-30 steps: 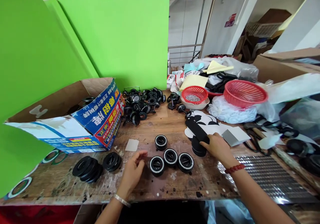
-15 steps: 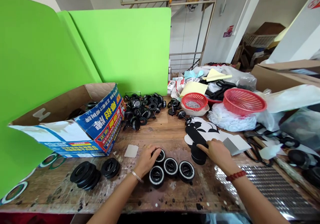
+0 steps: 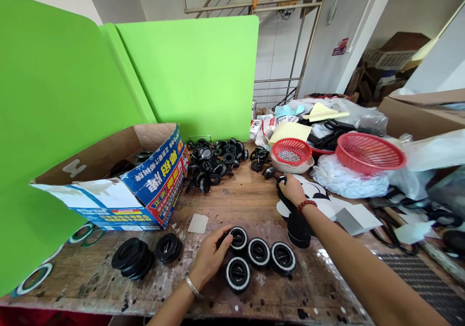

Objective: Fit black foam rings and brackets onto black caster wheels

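My left hand [image 3: 212, 256] is closed at the left edge of a black round part with a white ring [image 3: 239, 239], which stands on the table. Its thumb is against the rim, and the other fingers are partly hidden. Beside it sit several matching parts, one of them a white-ringed black part [image 3: 238, 273] in front. My right hand [image 3: 291, 189] reaches farther out, its fingers closed on a small black wheel-like part [image 3: 280, 179]. Under that forearm lie a black strip and a black round stack [image 3: 298, 234], partly covered, next to black-and-white cut sheets [image 3: 319, 190].
A cardboard box [image 3: 160, 171] stands at left before green panels [image 3: 196, 74]. Black discs [image 3: 132, 258] are stacked in front. Loose black parts [image 3: 218, 159] are heaped at the back. A red basket [image 3: 290, 150] holds small metal pieces. Scissors [image 3: 395, 234] lie at right.
My right hand has moved away from the black round stack, forward and left, to the small black wheel-like part. My left hand stays at the white-ringed part. The view has shifted slightly.
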Available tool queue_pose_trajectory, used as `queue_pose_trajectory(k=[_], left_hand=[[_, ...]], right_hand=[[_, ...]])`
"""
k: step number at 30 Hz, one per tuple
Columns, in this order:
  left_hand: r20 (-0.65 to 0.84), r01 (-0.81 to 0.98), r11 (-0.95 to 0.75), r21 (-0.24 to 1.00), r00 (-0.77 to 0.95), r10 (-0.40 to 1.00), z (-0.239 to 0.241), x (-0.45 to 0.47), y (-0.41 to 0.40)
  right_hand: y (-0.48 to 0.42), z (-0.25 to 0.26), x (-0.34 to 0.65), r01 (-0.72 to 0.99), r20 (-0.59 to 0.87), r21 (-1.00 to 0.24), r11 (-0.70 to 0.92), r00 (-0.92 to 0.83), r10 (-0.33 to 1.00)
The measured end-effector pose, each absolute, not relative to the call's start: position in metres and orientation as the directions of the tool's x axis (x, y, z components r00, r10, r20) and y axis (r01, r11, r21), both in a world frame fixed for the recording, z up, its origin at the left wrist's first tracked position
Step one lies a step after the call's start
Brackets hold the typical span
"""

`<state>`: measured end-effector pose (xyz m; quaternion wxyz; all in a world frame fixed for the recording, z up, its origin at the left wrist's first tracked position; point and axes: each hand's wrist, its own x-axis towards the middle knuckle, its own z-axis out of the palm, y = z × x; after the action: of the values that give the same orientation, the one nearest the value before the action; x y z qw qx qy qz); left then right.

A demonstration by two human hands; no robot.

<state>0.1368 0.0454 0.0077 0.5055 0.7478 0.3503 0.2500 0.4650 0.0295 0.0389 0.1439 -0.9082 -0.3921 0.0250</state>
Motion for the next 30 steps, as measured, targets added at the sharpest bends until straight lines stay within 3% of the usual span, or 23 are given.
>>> queue_pose_trajectory(k=[4,8,12,14,16,18,20,25,27,30], left_hand=[[0.003,0.282,-0.219,0.934,0.606,0.795,0.008,0.139,0.048],[0.021,0.269,-0.220,0.938,0.588,0.809,0.001,0.137,0.044],[0.160,0.289,-0.286,0.914,0.391,0.906,0.007,0.122,0.027],[0.162,0.337,-0.294,0.894,0.370,0.915,0.015,0.104,0.009],[0.037,0.378,-0.312,0.872,0.585,0.810,0.018,0.082,-0.014],[-0.178,0.413,-0.339,0.845,0.816,0.550,0.009,0.060,-0.040],[-0.357,0.488,-0.344,0.802,0.853,0.380,-0.012,0.046,-0.064],[-0.401,0.647,-0.319,0.692,0.713,0.576,-0.086,0.067,-0.085],[-0.475,0.704,-0.317,0.635,0.680,0.559,-0.101,0.090,-0.080],[-0.528,0.680,-0.336,0.652,0.725,0.442,-0.101,0.114,-0.073]], right_hand=[[-0.002,0.040,0.464,0.743,0.045,-0.291,-0.603,0.641,0.767],[-0.057,0.035,0.461,0.743,0.026,-0.206,-0.636,0.654,0.756],[-0.096,0.021,0.453,0.748,0.016,-0.118,-0.653,0.659,0.752],[-0.104,0.014,0.451,0.749,0.013,-0.101,-0.655,0.659,0.752],[-0.106,0.009,0.451,0.745,0.010,-0.097,-0.660,0.663,0.748],[-0.106,0.003,0.452,0.739,0.007,-0.097,-0.667,0.670,0.742],[-0.107,-0.006,0.453,0.737,0.043,-0.122,-0.664,0.673,0.739],[-0.111,-0.034,0.452,0.745,0.311,-0.255,-0.616,0.667,0.677],[-0.113,-0.042,0.451,0.751,0.378,-0.289,-0.594,0.660,0.649],[-0.114,-0.047,0.451,0.769,0.419,-0.306,-0.561,0.638,0.646]])
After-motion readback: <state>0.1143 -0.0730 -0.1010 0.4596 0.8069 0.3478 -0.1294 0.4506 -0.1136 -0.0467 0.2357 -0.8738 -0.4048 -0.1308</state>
